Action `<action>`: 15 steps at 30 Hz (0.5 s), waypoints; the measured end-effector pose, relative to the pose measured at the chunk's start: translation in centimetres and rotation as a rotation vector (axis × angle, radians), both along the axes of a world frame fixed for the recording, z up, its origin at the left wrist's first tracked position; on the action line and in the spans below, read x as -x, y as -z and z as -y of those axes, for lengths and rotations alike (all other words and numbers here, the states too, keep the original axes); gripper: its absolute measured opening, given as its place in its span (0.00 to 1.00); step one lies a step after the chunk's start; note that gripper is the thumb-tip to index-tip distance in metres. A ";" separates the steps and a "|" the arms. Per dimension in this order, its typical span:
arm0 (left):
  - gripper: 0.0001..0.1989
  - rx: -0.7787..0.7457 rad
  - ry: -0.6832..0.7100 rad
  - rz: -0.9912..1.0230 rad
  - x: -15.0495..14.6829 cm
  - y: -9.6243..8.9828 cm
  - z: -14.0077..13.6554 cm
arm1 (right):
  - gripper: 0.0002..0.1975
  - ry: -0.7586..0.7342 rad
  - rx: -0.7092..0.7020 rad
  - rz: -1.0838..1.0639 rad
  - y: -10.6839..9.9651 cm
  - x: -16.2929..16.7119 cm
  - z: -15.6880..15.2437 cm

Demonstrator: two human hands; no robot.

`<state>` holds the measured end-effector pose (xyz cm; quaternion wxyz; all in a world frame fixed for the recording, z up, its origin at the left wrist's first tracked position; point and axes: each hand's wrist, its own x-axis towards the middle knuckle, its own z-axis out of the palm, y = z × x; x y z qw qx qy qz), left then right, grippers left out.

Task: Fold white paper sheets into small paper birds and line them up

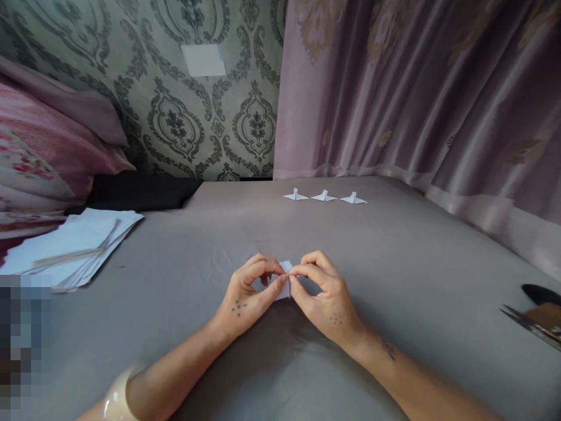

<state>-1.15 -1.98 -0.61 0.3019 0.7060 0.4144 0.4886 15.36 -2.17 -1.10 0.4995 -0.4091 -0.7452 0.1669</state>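
A small folded piece of white paper (281, 292) is held up between my two hands at the middle of the grey surface. My left hand (252, 287) pinches it from the left with thumb and forefinger. From the right, the thumb and forefinger of my right hand (325, 295) close on the same paper, the fingertips of both hands nearly meeting. My fingers cover part of the paper, so its full shape is hidden. Farther back stand three folded white paper figures with pointed wings, the middle one (324, 196) between its two neighbours in a row.
A stack of white paper sheets (79, 234) lies at the left, before a folded black cloth (140, 192). Scissors (530, 325) rest near the right edge beside a dark and brown object. A pink curtain (350, 88) borders the back and right of the grey surface (197, 234).
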 end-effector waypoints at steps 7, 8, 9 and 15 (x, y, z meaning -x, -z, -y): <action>0.03 -0.009 -0.056 -0.078 0.0 -0.1 0.3 | 0.07 -0.046 -0.028 0.006 0.1 -0.1 -0.1; 0.03 -0.009 -0.062 -0.086 0.0 -0.1 0.3 | 0.07 -0.051 -0.032 0.010 0.1 -0.1 -0.1; 0.03 -0.011 -0.066 -0.093 0.0 -0.1 0.3 | 0.07 -0.056 -0.034 0.013 0.1 -0.1 -0.1; 0.01 -0.054 -0.050 -0.089 0.0 -0.2 0.3 | 0.07 -0.085 -0.045 0.014 0.1 -0.2 0.0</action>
